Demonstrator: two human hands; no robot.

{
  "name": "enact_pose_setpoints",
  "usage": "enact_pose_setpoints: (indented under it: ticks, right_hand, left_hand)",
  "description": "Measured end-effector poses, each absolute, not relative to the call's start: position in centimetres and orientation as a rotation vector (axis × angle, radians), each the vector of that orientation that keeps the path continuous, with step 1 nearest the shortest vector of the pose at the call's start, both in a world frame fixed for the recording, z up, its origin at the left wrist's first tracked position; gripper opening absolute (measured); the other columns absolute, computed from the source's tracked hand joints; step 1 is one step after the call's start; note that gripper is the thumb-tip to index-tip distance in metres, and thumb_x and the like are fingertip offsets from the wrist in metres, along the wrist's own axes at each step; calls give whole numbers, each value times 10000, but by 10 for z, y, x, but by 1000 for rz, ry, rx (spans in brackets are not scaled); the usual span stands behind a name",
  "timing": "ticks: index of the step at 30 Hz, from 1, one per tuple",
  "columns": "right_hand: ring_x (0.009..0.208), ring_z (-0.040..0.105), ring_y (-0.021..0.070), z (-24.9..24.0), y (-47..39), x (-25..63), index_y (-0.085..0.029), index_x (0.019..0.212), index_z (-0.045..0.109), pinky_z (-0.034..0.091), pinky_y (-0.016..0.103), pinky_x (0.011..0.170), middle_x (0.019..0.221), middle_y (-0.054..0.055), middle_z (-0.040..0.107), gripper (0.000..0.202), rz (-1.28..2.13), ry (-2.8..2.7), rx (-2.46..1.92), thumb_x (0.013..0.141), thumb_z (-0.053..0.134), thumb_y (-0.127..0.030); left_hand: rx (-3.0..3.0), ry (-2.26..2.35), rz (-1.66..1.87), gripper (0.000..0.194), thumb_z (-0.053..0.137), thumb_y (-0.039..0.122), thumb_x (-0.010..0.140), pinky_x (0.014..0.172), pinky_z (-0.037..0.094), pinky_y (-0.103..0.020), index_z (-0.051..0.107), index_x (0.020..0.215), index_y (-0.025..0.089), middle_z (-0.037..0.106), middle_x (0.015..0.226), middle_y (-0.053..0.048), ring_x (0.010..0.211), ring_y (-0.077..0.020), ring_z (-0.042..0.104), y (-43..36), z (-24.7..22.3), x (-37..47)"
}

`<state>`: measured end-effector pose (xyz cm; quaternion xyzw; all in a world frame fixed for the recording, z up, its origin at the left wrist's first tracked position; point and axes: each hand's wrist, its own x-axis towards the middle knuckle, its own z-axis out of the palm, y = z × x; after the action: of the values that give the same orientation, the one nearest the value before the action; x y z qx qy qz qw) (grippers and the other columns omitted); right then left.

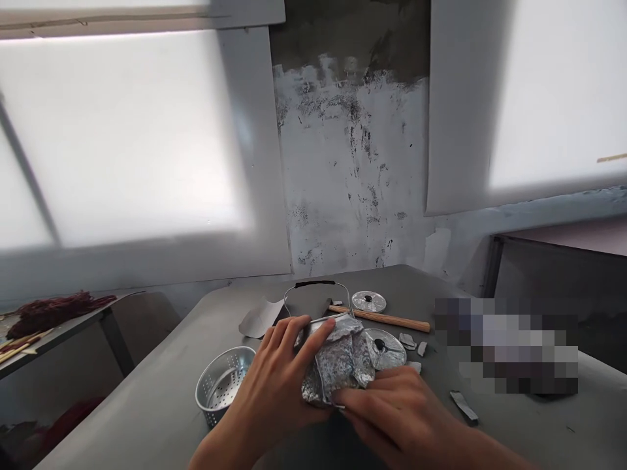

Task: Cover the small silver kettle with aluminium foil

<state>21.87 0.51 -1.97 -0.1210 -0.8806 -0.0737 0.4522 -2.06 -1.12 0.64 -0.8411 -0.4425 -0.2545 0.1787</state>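
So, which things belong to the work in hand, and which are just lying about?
In the work:
creased silver foil-like object, in left hand and right hand

Apparently just lying about:
silver perforated metal basket
brown wooden-handled hammer
two round silver discs with black knobs
dark red tangled strands

White shades glow with light on either side of a patchy wall beyond the far edge of a gray table.
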Motion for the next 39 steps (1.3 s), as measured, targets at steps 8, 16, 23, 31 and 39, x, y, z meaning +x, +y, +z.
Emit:
enact_pose_setpoints:
  ticks: [8, 16, 23, 31, 39]
  right_hand:
    - [480, 530, 99, -19, 9, 223, -164, 1171, 623, 335, 285, 537, 648, -56, 640, 193, -183, -2232, -269, 1083, 459, -113]
    - [507, 586, 104, -18, 6, 225, -173, 1148, 646, 392, 272, 544, 654, -51, 661, 167, -182, -2194, -307, 1067, 513, -114]
    - [526, 607, 112, -16, 11, 232, -176, 1151, 679, 394, 285, 547, 652, -30, 676, 178, -213, -2236, -334, 1094, 511, -165]
    - [533, 605, 101, -15, 12, 233, -189, 1098, 701, 373, 278, 545, 662, -43, 684, 146, -264, -2209, -339, 1074, 559, -174]
    - [513, 565, 97, -13, 13, 235, -182, 1107, 712, 362, 274, 549, 622, -53, 641, 153, -292, -2155, -423, 1079, 562, -193]
  left_hand:
    - [-2372, -1233, -735, 1199, 945, 319, 633, 1030, 560, -602, 310, 1648, 387, 527, 1453, -130, 1289, -405, 557, -9, 6, -20]
    - [-2413, -1242, -689, 1078, 909, 447, 746, 1081, 513, -580, 321, 1642, 338, 541, 1443, -143, 1321, -390, 543, -11, 12, -17]
    - [-2432, -1259, -684, 1041, 894, 490, 776, 1109, 487, -568, 331, 1636, 329, 544, 1471, -140, 1350, -379, 531, -11, 14, -15]
    - [-2502, -1237, -724, 1009, 879, 455, 818, 1190, 441, -523, 305, 1628, 278, 507, 1593, -115, 1437, -345, 477, -11, 17, -13]
    - [-2504, -1204, -705, 984, 847, 474, 861, 1216, 415, -523, 284, 1648, 298, 471, 1640, -100, 1472, -335, 454, -11, 17, -13]
